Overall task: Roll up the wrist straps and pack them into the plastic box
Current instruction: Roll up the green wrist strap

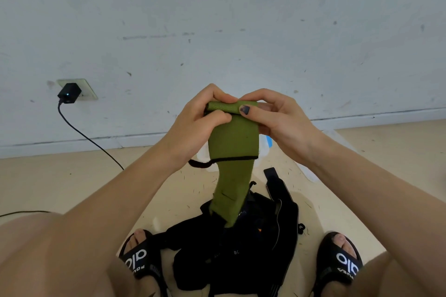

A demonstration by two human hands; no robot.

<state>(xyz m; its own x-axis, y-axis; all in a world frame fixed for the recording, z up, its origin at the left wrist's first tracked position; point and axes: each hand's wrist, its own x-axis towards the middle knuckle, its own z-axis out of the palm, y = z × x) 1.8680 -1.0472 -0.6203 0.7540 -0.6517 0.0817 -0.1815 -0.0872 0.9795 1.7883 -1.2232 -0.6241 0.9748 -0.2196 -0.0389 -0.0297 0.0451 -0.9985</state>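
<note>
I hold a green wrist strap up in front of me. Its top end is curled into a small tight roll. My left hand pinches the roll's left side and my right hand pinches its right side, thumb on top. The rest of the strap hangs down, with a black thumb loop dangling at the left. Its tail reaches a pile of black wrist straps on the floor between my feet. The clear plastic box sits on the floor behind my arms, mostly hidden.
A scuffed white wall stands close ahead. A black charger sits in a wall socket at the left, and its cable trails down across the beige floor. My feet in black slides flank the strap pile.
</note>
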